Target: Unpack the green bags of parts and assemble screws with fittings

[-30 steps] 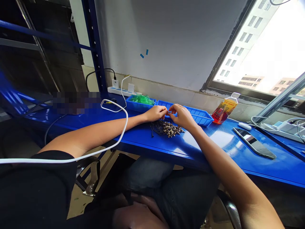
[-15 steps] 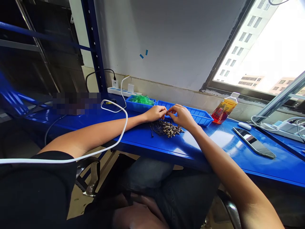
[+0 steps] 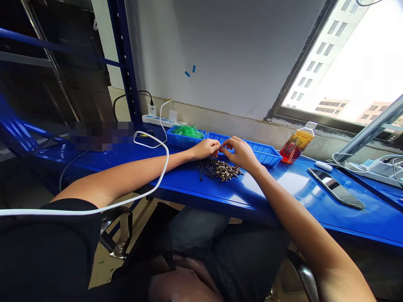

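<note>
Just above a pile of small metal parts [image 3: 227, 171], my left hand [image 3: 206, 149] and my right hand [image 3: 238, 152] meet fingertip to fingertip. Both are closed in a pinch, and what lies between the fingers is too small to make out. Dark thin pieces [image 3: 206, 168] lie at the pile's left side on the blue table [image 3: 189, 180]. Behind my hands stand a blue tray with green plastic bags [image 3: 189, 132] and a second blue tray [image 3: 266, 155], partly hidden by my right hand.
A drink bottle [image 3: 297, 143] stands right of the trays. Farther right lie a phone [image 3: 336, 188] and a white power strip [image 3: 378, 168]. A white cable [image 3: 162, 178] crosses in front of my left forearm. Another power strip [image 3: 160, 121] sits by the wall.
My fingertips have shifted very slightly where they meet. Nothing else has visibly moved.
</note>
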The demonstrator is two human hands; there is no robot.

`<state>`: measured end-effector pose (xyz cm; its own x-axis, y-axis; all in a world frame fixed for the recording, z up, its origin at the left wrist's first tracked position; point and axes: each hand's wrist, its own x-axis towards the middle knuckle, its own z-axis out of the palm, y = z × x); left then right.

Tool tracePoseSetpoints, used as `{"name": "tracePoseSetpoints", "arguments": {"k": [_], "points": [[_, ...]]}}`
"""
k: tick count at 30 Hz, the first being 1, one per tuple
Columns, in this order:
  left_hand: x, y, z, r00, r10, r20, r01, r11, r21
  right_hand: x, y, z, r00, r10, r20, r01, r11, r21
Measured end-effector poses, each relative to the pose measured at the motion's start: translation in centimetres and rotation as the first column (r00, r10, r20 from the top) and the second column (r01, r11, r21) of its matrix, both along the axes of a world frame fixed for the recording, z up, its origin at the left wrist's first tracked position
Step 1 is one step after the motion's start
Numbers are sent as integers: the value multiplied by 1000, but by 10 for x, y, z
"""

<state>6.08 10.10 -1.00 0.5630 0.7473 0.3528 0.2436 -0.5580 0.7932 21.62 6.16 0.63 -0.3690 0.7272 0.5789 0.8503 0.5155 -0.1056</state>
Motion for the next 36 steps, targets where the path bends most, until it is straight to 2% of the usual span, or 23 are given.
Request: {"name": "tracePoseSetpoints", "arguments": {"k": [5,15,21,28,36], "points": [[0,-1,0,1000,-1,18,1,1000,-22,0,0,1,999,-53,1,53,999,9],[0,0,1,1000,-3,12,4,999,-44,1,1,0,1000,21,20,-21,1000,-16],[0,0,0,1000,-15,8,15,1000,-26,1,1,-2,999,12,30,-12,1000,4],[-2,-3,3,999,-26,32,29,996,-79,1,1,-3,999,20,39,-19,1000,-12],[-1,-2,0,999,-28,23,29,999,-40,1,2,-4,999,12,48,-11,1000,-18]]}}
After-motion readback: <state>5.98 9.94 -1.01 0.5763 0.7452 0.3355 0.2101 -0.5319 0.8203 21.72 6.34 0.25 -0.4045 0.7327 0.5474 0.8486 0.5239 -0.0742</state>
